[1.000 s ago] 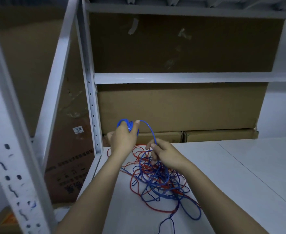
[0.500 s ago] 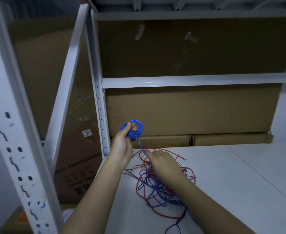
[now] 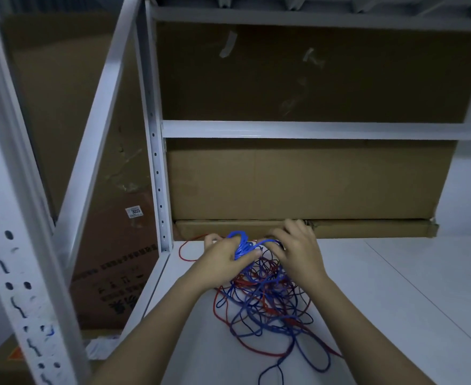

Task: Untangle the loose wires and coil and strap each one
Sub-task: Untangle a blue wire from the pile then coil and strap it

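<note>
Head view, the only one. Left hand (image 3: pixel 219 258), centre of frame, fingers and thumb curled round a small blue coil (image 3: pixel 242 245), gripping it just above the shelf (image 3: pixel 395 287). Right hand (image 3: pixel 298 252) just beside it on the right, fingers bent over a blue strand (image 3: pixel 267 241) that runs into the coil; looks like a pinch, but the fingertips are hidden, so the hold is a judgement. The rest of the blue wire lies mixed with red wire (image 3: pixel 185 255) in a tangle (image 3: pixel 267 304) below the hands, lower centre, with loops trailing to the bottom edge. One red loop strays left toward the upright post (image 3: pixel 156 162). Cardboard boxes (image 3: pixel 306 179) fill the back of the frame.

Step in hand, by my read: winding blue onto the coil. To do it well: keep the left thumb clamped across the turns so none spring off; feed short lengths with the right hand; lay each turn beside the last. If blue drags red up with it, stop and lift the crossing free, don't yank, or knots tighten. No strap visible here.
</note>
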Action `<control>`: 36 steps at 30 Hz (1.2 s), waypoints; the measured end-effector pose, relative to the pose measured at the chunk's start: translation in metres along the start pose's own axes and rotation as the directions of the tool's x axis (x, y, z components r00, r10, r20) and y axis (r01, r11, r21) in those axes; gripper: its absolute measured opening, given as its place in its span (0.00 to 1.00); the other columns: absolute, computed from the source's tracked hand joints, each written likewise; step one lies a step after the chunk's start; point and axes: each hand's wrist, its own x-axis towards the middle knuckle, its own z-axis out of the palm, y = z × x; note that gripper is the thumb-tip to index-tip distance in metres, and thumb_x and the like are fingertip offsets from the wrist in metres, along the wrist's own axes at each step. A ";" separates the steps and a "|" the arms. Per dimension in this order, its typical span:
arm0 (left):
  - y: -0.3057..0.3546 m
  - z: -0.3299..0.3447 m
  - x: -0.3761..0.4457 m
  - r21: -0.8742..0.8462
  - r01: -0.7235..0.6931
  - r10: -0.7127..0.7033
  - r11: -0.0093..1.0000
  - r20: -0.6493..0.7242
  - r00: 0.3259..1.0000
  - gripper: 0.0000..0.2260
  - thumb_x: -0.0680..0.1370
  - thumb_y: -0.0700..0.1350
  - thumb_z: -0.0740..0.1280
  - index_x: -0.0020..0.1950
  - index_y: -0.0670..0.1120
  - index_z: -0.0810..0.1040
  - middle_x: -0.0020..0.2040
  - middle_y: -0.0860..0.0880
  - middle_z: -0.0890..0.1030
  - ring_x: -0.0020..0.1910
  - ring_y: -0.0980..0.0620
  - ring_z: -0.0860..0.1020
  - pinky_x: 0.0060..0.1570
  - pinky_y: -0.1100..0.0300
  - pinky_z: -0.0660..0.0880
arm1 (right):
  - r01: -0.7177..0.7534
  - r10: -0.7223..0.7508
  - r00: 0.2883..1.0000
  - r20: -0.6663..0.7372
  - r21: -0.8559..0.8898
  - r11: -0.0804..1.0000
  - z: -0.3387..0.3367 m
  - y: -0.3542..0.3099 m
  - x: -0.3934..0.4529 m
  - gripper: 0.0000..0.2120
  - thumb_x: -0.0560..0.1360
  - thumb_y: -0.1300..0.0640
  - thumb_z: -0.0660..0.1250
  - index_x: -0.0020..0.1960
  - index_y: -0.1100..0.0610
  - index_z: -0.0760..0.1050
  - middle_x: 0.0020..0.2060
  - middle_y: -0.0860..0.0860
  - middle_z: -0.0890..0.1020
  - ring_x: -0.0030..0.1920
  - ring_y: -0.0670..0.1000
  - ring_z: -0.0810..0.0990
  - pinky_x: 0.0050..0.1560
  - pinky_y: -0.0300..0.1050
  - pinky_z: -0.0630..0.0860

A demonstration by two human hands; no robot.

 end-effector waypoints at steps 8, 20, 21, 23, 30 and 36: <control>0.011 -0.015 0.004 -0.311 0.121 -0.183 0.943 -0.178 0.967 0.18 0.79 0.58 0.61 0.33 0.49 0.68 0.26 0.56 0.72 0.32 0.57 0.71 0.46 0.56 0.65 | -0.351 0.299 0.936 0.184 0.491 0.797 0.007 -0.004 -0.003 0.09 0.73 0.45 0.68 0.45 0.50 0.82 0.37 0.45 0.69 0.39 0.39 0.71 0.39 0.30 0.67; -0.004 -0.024 0.025 -0.371 0.381 -0.529 0.847 -0.519 0.671 0.22 0.80 0.61 0.54 0.39 0.44 0.69 0.33 0.48 0.74 0.44 0.46 0.71 0.54 0.56 0.54 | -0.578 0.565 0.815 0.130 0.268 0.771 0.015 0.032 -0.028 0.11 0.80 0.59 0.61 0.56 0.56 0.81 0.42 0.51 0.74 0.41 0.53 0.76 0.39 0.43 0.68; -0.008 -0.029 0.025 -0.390 0.397 -0.556 0.831 -0.537 0.635 0.23 0.80 0.61 0.54 0.41 0.43 0.71 0.34 0.47 0.76 0.44 0.45 0.73 0.57 0.54 0.55 | -0.609 0.592 0.793 0.145 0.202 0.767 0.013 0.040 -0.032 0.11 0.80 0.58 0.61 0.56 0.55 0.81 0.44 0.52 0.75 0.44 0.55 0.77 0.39 0.43 0.67; -0.013 -0.035 0.023 -0.368 0.405 -0.547 0.837 -0.570 0.613 0.24 0.81 0.61 0.54 0.44 0.40 0.74 0.35 0.46 0.78 0.44 0.45 0.74 0.57 0.55 0.55 | -0.622 0.607 0.764 0.218 0.000 0.783 0.007 0.052 -0.040 0.13 0.81 0.56 0.59 0.56 0.53 0.81 0.47 0.55 0.76 0.48 0.57 0.76 0.38 0.44 0.66; 0.006 -0.027 0.020 -0.145 0.301 -0.330 0.942 -0.554 0.764 0.21 0.80 0.60 0.56 0.34 0.47 0.62 0.28 0.49 0.68 0.39 0.46 0.71 0.47 0.59 0.52 | -0.368 0.393 0.860 0.325 -0.137 0.920 0.003 0.015 -0.011 0.25 0.73 0.62 0.61 0.70 0.52 0.70 0.63 0.54 0.72 0.66 0.56 0.65 0.65 0.48 0.62; 0.028 -0.016 0.017 -0.008 0.200 -0.172 0.980 -0.548 0.819 0.19 0.80 0.59 0.57 0.34 0.51 0.60 0.29 0.53 0.68 0.36 0.50 0.70 0.54 0.54 0.57 | -0.440 0.366 0.893 0.262 0.334 0.834 0.012 -0.033 0.003 0.14 0.78 0.58 0.62 0.64 0.56 0.73 0.58 0.51 0.74 0.61 0.51 0.71 0.61 0.44 0.69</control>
